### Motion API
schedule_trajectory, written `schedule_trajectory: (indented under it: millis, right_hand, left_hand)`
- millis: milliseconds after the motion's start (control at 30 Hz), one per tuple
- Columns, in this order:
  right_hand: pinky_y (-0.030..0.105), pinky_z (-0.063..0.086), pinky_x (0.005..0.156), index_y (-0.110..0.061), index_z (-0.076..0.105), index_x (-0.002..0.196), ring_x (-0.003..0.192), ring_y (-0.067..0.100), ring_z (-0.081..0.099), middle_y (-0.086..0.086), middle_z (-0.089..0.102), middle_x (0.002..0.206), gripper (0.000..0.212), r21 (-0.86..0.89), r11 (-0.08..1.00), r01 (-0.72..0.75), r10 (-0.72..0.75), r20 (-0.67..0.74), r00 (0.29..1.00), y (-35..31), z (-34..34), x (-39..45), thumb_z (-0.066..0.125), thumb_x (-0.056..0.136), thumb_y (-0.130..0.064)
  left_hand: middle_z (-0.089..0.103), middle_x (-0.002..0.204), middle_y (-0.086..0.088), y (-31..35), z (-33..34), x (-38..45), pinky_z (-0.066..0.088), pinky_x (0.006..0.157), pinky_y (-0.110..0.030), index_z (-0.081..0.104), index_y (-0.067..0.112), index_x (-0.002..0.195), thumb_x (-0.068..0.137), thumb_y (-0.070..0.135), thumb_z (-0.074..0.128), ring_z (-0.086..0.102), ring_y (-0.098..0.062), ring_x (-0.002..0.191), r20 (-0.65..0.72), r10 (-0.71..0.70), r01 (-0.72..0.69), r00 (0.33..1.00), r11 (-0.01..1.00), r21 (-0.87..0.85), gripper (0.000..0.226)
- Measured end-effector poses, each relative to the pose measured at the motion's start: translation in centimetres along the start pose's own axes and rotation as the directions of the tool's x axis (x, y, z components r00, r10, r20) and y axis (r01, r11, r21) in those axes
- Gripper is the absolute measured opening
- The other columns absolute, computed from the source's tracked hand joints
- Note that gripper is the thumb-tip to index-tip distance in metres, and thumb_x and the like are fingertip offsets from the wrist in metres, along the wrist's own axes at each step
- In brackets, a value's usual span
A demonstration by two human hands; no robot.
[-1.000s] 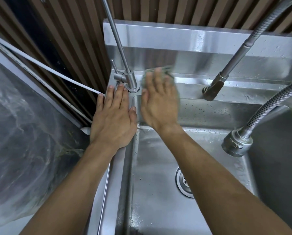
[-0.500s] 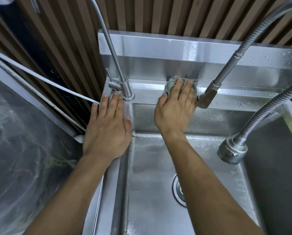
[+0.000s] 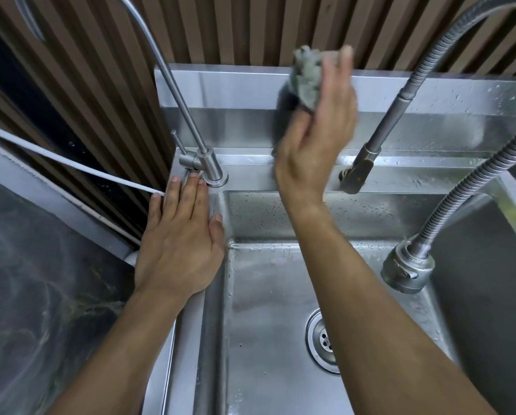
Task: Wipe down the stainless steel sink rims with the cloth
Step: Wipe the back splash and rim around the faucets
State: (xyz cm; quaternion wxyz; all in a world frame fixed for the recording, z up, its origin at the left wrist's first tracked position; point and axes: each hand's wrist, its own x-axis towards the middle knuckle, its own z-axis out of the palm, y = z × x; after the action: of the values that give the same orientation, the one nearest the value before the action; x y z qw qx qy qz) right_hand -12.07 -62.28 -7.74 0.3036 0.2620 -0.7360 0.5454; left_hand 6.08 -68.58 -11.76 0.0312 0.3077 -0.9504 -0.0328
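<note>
Head view: the right hand has come up off the back ledge, where half a second ago it pressed the cloth flat, and now holds it bunched between thumb and fingers in front of the upstand. Blur makes it uncertain whether the cloth touches the steel or hangs clear of it. My reading is that the ledge pass between the two taps is finished and the hand is lifting to re-fold or to reach the upper edge.

The left hand has not moved: it lies flat and open, holding nothing, on the left rim, fingertips close to the base of the slim tap.

Surfaces: water beads show on the back ledge, the basin wall and the right end of the upstand. The basin holds no items; the drain is uncovered. A spray head on a coiled hose hangs over the right side. A slatted wall stands behind, with dark stone counter at left.
</note>
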Motion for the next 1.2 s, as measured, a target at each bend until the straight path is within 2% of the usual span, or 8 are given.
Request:
schedule_trajectory:
  millis: [100, 300, 467, 633, 700, 867, 1067, 1200]
  right_hand:
    - [0.057, 0.012, 0.128, -0.004, 0.025, 0.161, 0.157, 0.043, 0.013, 0.023, 0.019, 0.169, 0.063, -0.343, 0.932, 0.119, -0.017, 0.287, 0.958, 2.0, 2.7, -0.6, 0.042, 0.110, -0.036]
    - [0.057, 0.001, 0.128, -0.002, 0.020, 0.162, 0.158, 0.044, 0.002, 0.026, 0.009, 0.170, 0.070, -0.324, 0.936, -0.139, 0.154, 0.019, 0.988, 3.3, 1.9, 1.9, 0.025, 0.108, -0.045]
    - [0.047, 0.006, 0.128, -0.016, 0.040, 0.158, 0.155, 0.040, 0.024, 0.020, 0.031, 0.166, 0.051, -0.342, 0.885, 0.316, -0.210, 0.314, 0.926, 2.6, 3.5, -0.2, 0.037, 0.109, -0.032]
    - [0.020, -0.014, 0.123, -0.004, 0.032, 0.160, 0.153, 0.030, 0.012, 0.030, 0.018, 0.166, 0.054, -0.155, 0.922, -0.354, 0.309, -0.252, 0.917, 3.5, 2.5, 2.6, 0.038, 0.110, -0.026]
    - [0.028, -0.019, 0.123, -0.003, 0.030, 0.159, 0.154, 0.036, 0.008, 0.033, 0.015, 0.166, 0.057, -0.169, 0.907, -0.385, 0.342, -0.239, 0.909, 2.4, 3.2, 2.7, 0.041, 0.109, -0.029]
    - [0.049, 0.000, 0.127, -0.013, 0.036, 0.160, 0.155, 0.044, 0.020, 0.025, 0.027, 0.166, 0.051, -0.336, 0.887, 0.318, -0.197, 0.348, 0.917, 3.3, 3.1, -0.9, 0.042, 0.110, -0.027]
    - [0.057, 0.030, 0.120, -0.002, 0.050, 0.149, 0.145, 0.040, 0.037, 0.019, 0.044, 0.159, 0.048, -0.189, 0.977, -0.097, 0.092, -0.036, 0.995, 3.1, 0.4, 1.0, 0.039, 0.102, -0.004]
    - [0.044, 0.039, 0.106, -0.009, 0.062, 0.137, 0.130, 0.033, 0.048, 0.013, 0.053, 0.150, 0.040, -0.207, 0.973, 0.100, -0.050, 0.236, 0.971, 1.1, -0.6, -2.1, 0.047, 0.100, -0.009]
  left_hand:
    - [0.007, 0.174, -0.003, -0.1, 0.1, -0.1, 0.001, 0.130, -0.046, 0.014, 0.012, 0.164, 0.100, 0.045, 0.005, 0.001, -0.023, 0.161, -0.005, 0.002, -0.002, 1.000, 1.000, -0.004, 0.072]
    - [0.008, 0.173, -0.003, -0.1, 0.3, 0.0, 0.002, 0.130, -0.046, 0.015, 0.012, 0.164, 0.100, 0.045, 0.007, 0.002, -0.023, 0.161, -0.022, 0.005, -0.006, 1.000, 1.000, -0.030, 0.072]
    - [0.016, 0.173, -0.004, -0.2, 0.3, 0.3, 0.009, 0.129, -0.050, 0.020, 0.010, 0.163, 0.102, 0.044, 0.011, 0.009, -0.025, 0.160, -0.027, -0.006, 0.005, 1.000, 1.000, -0.014, 0.071]
    - [0.012, 0.173, -0.003, 0.0, 0.2, 0.3, 0.006, 0.129, -0.048, 0.017, 0.011, 0.164, 0.102, 0.044, 0.010, 0.006, -0.024, 0.161, -0.018, -0.002, 0.002, 1.000, 1.000, -0.013, 0.071]
    - [0.012, 0.173, -0.003, 0.0, 0.2, 0.3, 0.006, 0.130, -0.048, 0.017, 0.011, 0.164, 0.102, 0.044, 0.010, 0.006, -0.024, 0.161, -0.027, -0.009, 0.008, 1.000, 1.000, -0.014, 0.070]
    - [0.011, 0.173, -0.003, 0.1, 0.0, 0.2, 0.005, 0.130, -0.047, 0.015, 0.011, 0.164, 0.101, 0.044, 0.007, 0.005, -0.024, 0.161, -0.013, -0.006, 0.006, 1.000, 1.000, -0.015, 0.072]
    - [0.005, 0.174, -0.001, 0.1, 0.0, 0.1, 0.000, 0.130, -0.045, 0.010, 0.014, 0.165, 0.100, 0.045, 0.004, -0.001, -0.021, 0.161, 0.000, -0.008, 0.008, 1.000, 1.000, -0.019, 0.072]
    - [0.005, 0.174, 0.000, 0.2, -0.1, 0.1, 0.000, 0.130, -0.045, 0.010, 0.014, 0.165, 0.101, 0.044, 0.007, -0.001, -0.021, 0.161, 0.007, -0.017, 0.018, 1.000, 1.000, -0.023, 0.071]
